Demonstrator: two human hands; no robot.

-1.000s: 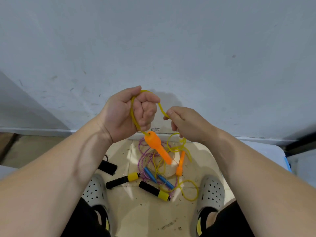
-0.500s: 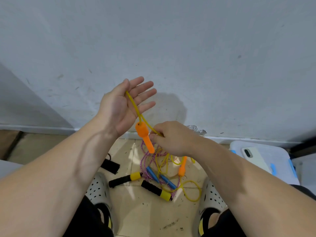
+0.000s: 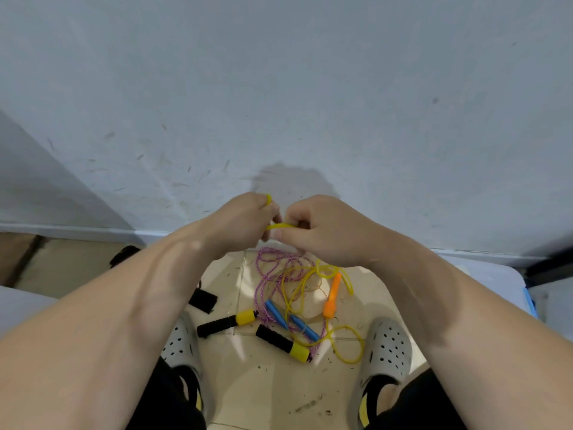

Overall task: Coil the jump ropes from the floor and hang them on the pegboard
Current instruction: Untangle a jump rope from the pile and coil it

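Left hand (image 3: 240,226) now beside right hand (image 3: 325,232), on rope (image 3: 280,226)

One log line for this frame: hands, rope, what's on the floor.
left hand: holds yellow rope | right hand: holds same rope | orange handle: on floor | purple rope: on floor, loose

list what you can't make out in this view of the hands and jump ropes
1. Head view: how much yellow rope is coiled; the left hand and right hand, both gripping it, cover it.
2. Only one orange handle shows, on the floor; its twin is unseen, maybe inside a fist.
3. Pegboard: out of frame.
4. Black object by the wall: left forearm covers part.
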